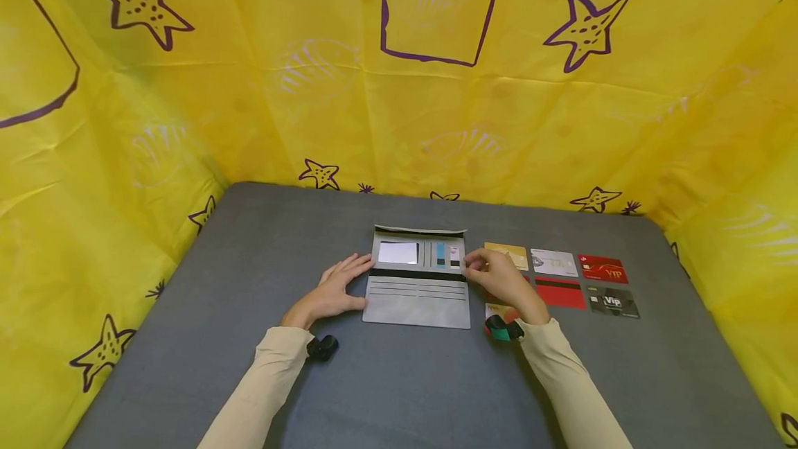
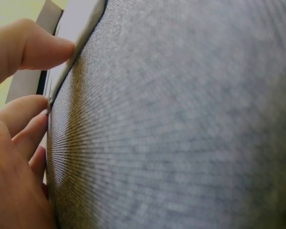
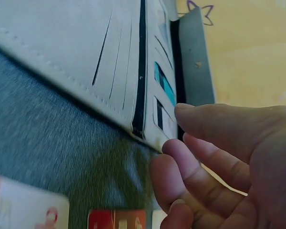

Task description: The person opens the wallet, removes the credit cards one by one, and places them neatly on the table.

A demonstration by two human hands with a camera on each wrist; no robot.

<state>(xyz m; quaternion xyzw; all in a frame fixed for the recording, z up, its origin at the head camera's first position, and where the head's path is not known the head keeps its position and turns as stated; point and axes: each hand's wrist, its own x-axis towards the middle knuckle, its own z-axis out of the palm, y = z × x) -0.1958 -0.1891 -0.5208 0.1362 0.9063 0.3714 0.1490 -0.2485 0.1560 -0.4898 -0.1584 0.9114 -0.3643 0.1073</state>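
An unfolded light grey wallet [image 1: 416,312] lies on the table. A white card [image 1: 399,253] shows in its upper left window. Two cards stand in the narrow upper right slots: a blue card [image 1: 440,253] and a white card with a dark band [image 3: 159,114]. My left hand [image 1: 333,289] has its fingers spread along the wallet's left edge, thumb [image 2: 52,50] touching that edge. At the wallet's right edge is my right hand [image 1: 501,279], its thumb and fingers loosely bent and apart around the edge beside the white card's slot.
Right of the wallet lie several cards, among them a gold card [image 1: 511,253], a silver card [image 1: 555,262], a red VIP card [image 1: 603,269], a red card with a black stripe [image 1: 561,294] and a black Vip card [image 1: 614,302]. A yellow patterned cloth [image 1: 399,123] encloses the grey table [image 1: 399,393].
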